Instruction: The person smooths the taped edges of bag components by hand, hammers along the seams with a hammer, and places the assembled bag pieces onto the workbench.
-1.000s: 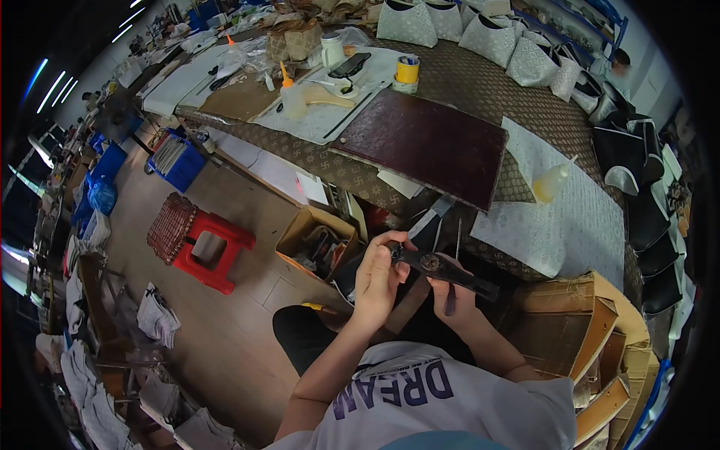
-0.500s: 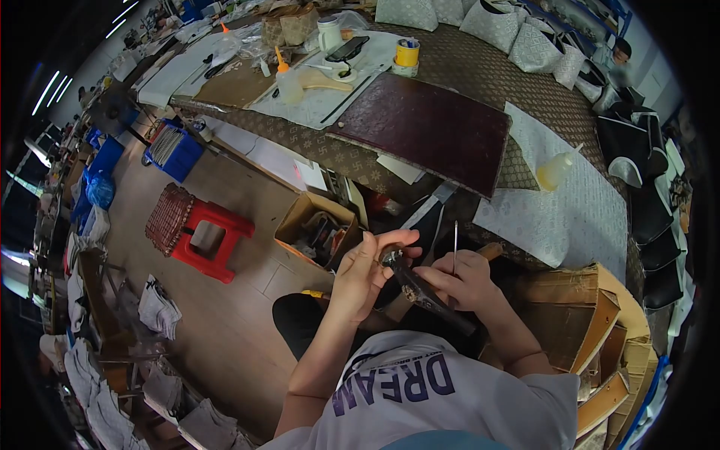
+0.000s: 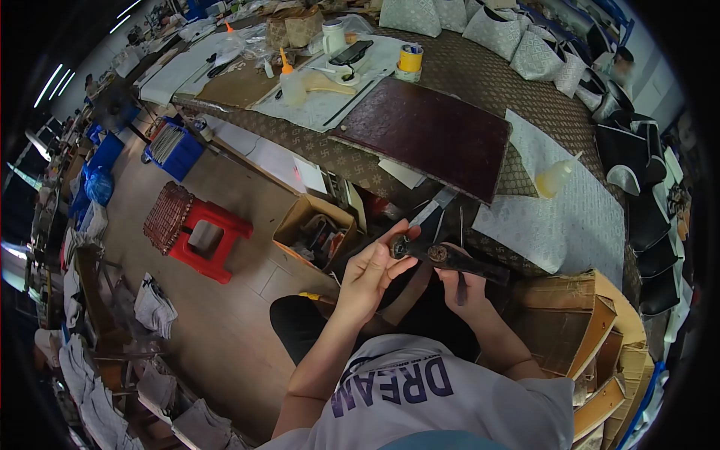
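Observation:
A dark hammer [image 3: 474, 264] is held above my lap, with its round face to the left and a worn, wood-coloured eye turned up at me. The fingertips and thumb of my left hand [image 3: 369, 279] close around the round-face end. Below the head, my right hand [image 3: 466, 285] is wrapped around a thin metal tool [image 3: 462, 222], whose shaft points up behind the hammer. The hammer's handle is hidden under the head, around my right hand. Whether a small piece lies between my left fingertips, I cannot tell.
A maroon board [image 3: 424, 131] lies on the patterned table ahead, near glue bottles [image 3: 555, 178] and a yellow tin [image 3: 410, 58]. An open cardboard box [image 3: 315, 231] stands ahead to the left, a red stool [image 3: 214, 240] beyond it. Torn cartons [image 3: 559, 319] sit at my right.
The hammer has turned from a steep slant to nearly level, its eye now facing up. My right hand has moved below the head, and the wooden handle end has gone out of sight.

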### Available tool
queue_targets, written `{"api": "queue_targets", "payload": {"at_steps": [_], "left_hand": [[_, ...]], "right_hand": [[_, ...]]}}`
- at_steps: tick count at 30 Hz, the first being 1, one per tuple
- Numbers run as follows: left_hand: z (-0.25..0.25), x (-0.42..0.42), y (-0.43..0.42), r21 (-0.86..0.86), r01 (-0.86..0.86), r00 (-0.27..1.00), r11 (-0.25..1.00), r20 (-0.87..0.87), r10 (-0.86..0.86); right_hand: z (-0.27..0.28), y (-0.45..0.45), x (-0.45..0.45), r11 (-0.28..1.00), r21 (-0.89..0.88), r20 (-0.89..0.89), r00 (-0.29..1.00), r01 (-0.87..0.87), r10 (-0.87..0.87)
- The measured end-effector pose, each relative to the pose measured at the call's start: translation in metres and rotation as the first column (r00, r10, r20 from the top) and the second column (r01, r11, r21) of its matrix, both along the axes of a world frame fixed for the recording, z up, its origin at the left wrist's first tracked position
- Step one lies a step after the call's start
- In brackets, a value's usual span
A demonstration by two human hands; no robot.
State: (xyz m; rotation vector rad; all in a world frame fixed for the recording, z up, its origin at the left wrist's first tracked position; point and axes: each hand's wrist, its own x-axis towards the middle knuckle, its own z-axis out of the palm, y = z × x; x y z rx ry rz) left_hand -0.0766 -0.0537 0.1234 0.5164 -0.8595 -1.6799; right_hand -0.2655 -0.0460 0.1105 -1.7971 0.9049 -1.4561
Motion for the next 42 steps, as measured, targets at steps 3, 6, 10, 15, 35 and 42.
{"api": "queue_targets", "payload": {"at_steps": [3, 6, 10, 15, 35, 42], "left_hand": [[-0.002, -0.002, 0.0, -0.04, -0.082, 0.986, 0.996, 0.14, 0.087], [-0.008, -0.002, -0.003, -0.061, -0.133, 0.967, 0.989, 0.212, 0.143], [-0.014, 0.003, -0.008, 0.02, -0.104, 0.974, 0.994, 0.206, 0.098], [-0.003, -0.003, -0.006, -0.172, -0.319, 0.888, 0.932, 0.29, 0.357], [-0.006, -0.004, -0.003, -0.823, -0.357, 0.353, 0.441, 0.318, 0.88], [-0.003, 0.004, 0.0, -0.516, -0.414, 0.587, 0.75, 0.478, 0.653]], "right_hand": [[-0.003, 0.002, -0.001, 1.0, 0.0, -0.047, 0.998, 0.031, -0.031], [0.001, 0.005, -0.001, 0.997, -0.007, -0.176, 0.982, 0.072, -0.072], [0.001, 0.002, 0.005, 0.986, -0.143, -0.21, 0.971, 0.083, -0.112], [0.009, 0.004, 0.008, 0.98, 0.194, -0.042, 0.998, 0.053, -0.046], [-0.005, 0.008, 0.004, 0.986, 0.138, -0.004, 0.996, 0.091, -0.092], [0.002, 0.006, -0.002, 0.987, 0.046, -0.145, 0.979, 0.153, -0.145]]}}
